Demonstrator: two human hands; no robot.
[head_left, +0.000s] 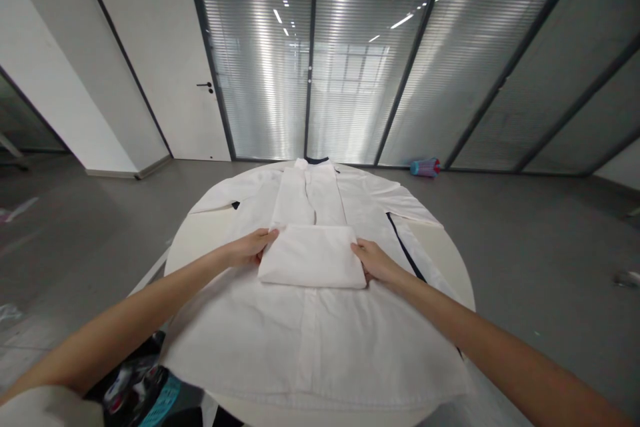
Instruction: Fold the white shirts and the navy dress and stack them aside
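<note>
Since both sides apparently need support, my left hand (pixel 251 247) and right hand (pixel 374 259) pinch the folded white cloth (pixel 313 255) at opposite edges.

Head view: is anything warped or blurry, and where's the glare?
In the head view, bright streaks show on the glass wall; its dark frames splay outward, likely wide-angle distortion; the folded white cloth nearly blends into the white shirt beneath; the pink item at the left edge looks smeared.
</note>
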